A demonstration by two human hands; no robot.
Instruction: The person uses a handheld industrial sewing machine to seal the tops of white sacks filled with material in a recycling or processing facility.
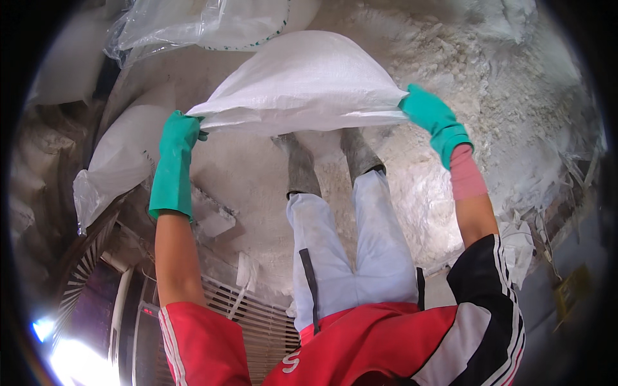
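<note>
A full white woven sack (299,83) spans the upper middle, above my grey boots on the powder-covered floor. My left hand (185,132), in a long green rubber glove, is closed on the sack's left end, its fingertips partly behind the fabric. On the right, my right hand (421,109), in a green glove over a pink sleeve, grips the opposite end, with some fingers hidden. The sack's near edge is stretched between the two hands.
Another white sack (119,151) with a clear plastic end lies at the left, and plastic-covered sacks (199,19) sit at the top. Loose white powder (489,77) covers the right. Slatted grating (244,309) and a bright light are at the lower left.
</note>
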